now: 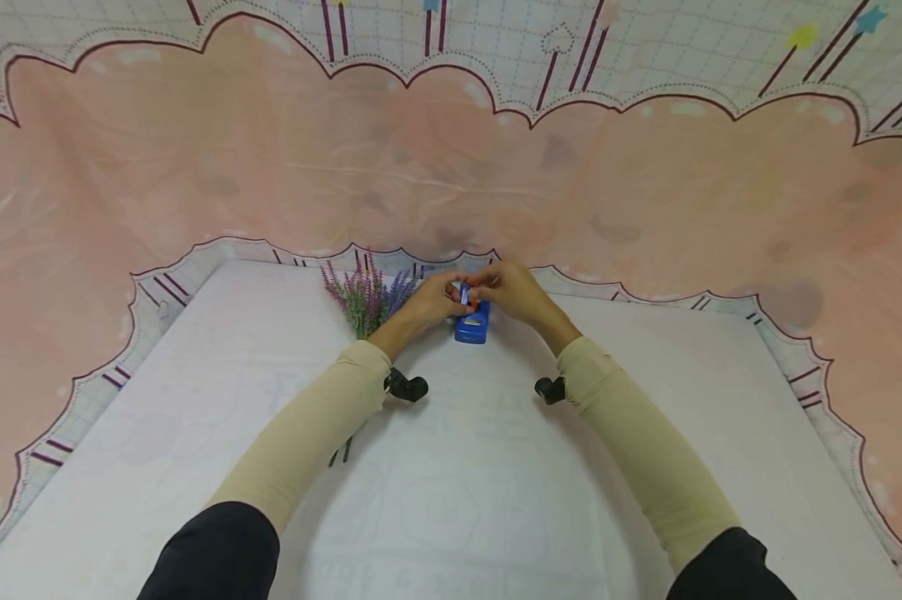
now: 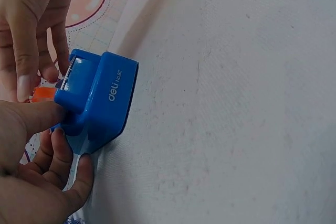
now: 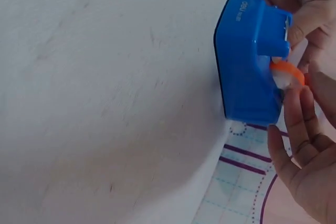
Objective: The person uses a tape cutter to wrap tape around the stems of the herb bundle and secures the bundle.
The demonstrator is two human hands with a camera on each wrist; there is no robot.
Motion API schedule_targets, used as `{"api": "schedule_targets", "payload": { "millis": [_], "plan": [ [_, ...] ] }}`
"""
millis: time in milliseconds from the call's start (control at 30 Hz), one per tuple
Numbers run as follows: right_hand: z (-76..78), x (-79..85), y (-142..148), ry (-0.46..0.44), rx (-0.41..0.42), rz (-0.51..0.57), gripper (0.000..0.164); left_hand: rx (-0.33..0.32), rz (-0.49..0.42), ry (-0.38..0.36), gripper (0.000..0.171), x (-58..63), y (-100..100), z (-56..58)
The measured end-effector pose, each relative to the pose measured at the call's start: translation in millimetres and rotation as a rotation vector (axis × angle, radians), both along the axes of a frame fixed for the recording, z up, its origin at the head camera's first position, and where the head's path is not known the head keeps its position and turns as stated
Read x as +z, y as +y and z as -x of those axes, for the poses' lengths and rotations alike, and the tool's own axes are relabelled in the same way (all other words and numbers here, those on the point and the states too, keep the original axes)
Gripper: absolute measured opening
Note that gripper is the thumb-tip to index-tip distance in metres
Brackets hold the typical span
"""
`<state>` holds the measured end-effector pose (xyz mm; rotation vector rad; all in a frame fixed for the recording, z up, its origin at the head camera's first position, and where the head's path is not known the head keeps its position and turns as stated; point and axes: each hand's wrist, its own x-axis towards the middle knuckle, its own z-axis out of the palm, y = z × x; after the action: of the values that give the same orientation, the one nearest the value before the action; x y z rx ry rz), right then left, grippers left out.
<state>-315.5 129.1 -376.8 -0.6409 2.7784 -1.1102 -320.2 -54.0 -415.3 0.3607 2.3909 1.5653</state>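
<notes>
Blue deli tape dispenser (image 2: pixel 113 98) at the worktop's (image 1: pixel 436 500) far edge, grasped by the left hand (image 1: pixel 430 302); the right hand (image 1: pixel 517 292) pinches an orange ring (image 3: pixel 287 68). A hard tug could tip the dispenser over that edge if the left hand slackens. Both hands partly hide how the ring seats.

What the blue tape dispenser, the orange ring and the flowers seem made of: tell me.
Blue tape dispenser: likely hard, glossy plastic, given its smooth moulded curves and soft highlights.
Orange ring: probably smooth plastic, judging by its even, bright colour.
Flowers: perhaps matte plastic or fabric, from their spiky look, though too small to rule out dried stems.
</notes>
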Motion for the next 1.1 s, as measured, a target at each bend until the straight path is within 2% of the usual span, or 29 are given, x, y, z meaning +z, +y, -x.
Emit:
{"api": "schedule_targets", "payload": {
  "millis": [233, 400, 567, 767, 1100],
  "plan": [
    [0.2, 0.5, -7.5, -0.007, -0.016, 0.024, 0.012, -0.013, -0.011, 0.028, 0.053, 0.0, 1.3, -1.1],
    [-0.9, 0.1, -7.3, 0.003, -0.038, 0.023, 0.012, -0.013, -0.005, 0.027, 0.053, -0.1, 1.1, -1.4],
    [-3.1, -0.5, -4.5, 0.02, -0.082, 0.067, 0.013, -0.012, 0.023, 0.038, 0.055, 0.6, 0.5, -1.2],
    [-7.9, -4.3, 0.8, 0.037, -0.079, 0.172, 0.013, -0.007, 0.043, 0.042, 0.058, 2.3, -0.5, -1.1],
    [-16.9, -13.7, 5.0, -0.037, -0.043, 0.391, 0.015, -0.026, 0.027, 0.02, 0.055, 2.9, 0.0, -1.6]
  ]
}}
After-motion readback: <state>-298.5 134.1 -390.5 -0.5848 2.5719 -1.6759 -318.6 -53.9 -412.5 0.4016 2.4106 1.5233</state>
